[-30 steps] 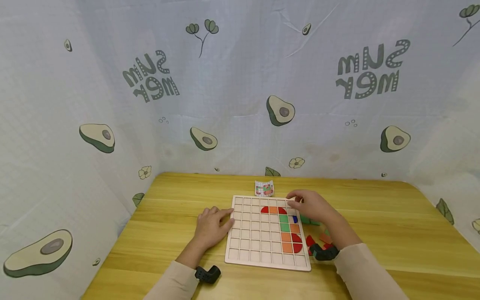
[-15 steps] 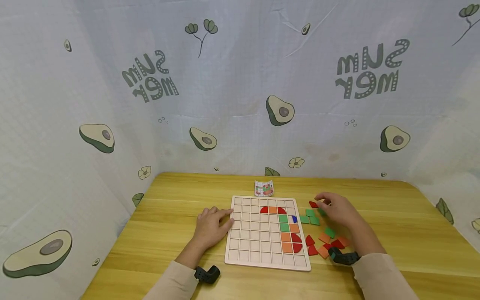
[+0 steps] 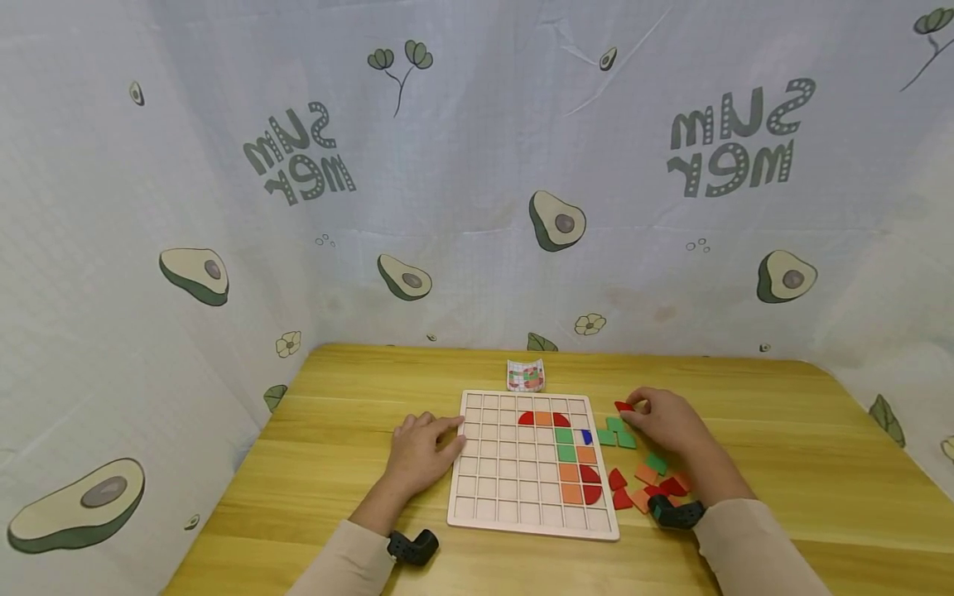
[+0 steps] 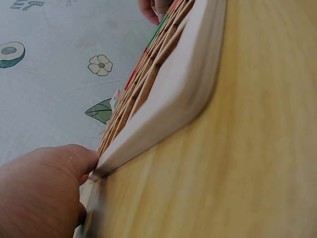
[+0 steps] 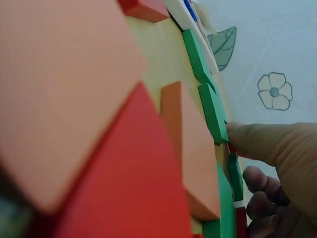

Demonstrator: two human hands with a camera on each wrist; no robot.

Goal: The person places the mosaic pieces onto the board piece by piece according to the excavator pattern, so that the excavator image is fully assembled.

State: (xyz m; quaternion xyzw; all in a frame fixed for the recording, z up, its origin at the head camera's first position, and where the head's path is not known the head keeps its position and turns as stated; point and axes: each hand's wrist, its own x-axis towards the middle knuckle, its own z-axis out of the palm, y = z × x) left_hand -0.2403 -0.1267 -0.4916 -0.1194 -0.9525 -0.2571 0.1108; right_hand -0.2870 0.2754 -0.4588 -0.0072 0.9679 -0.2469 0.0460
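A pale wooden grid board [image 3: 507, 463] lies flat on the table. Red rounded tiles [image 3: 589, 474], orange square tiles [image 3: 570, 493], green square tiles [image 3: 565, 434] and a small blue tile [image 3: 586, 436] sit in some of its cells. My left hand [image 3: 421, 451] rests on the table, thumb and index finger spread and touching the board's left edge; the left wrist view shows the thumb [image 4: 81, 158] against that rim. Right of the board, my right hand [image 3: 667, 422] pinches a red quarter-circle tile [image 3: 623, 406] at its fingertips. In the right wrist view, its thumb [image 5: 257, 141] partly hides that tile.
Loose green tiles [image 3: 615, 432] lie beside the board's right edge. Nearer me are several mixed red and orange tiles [image 3: 645, 474], partly under the right wrist. A small curled pattern card [image 3: 525, 376] stands behind the board. A printed curtain [image 3: 477, 165] closes off the back.
My right hand has moved right, from over the board's upper right corner to the loose tiles, and its fingertips have come onto a red tile. My left hand has stayed put.
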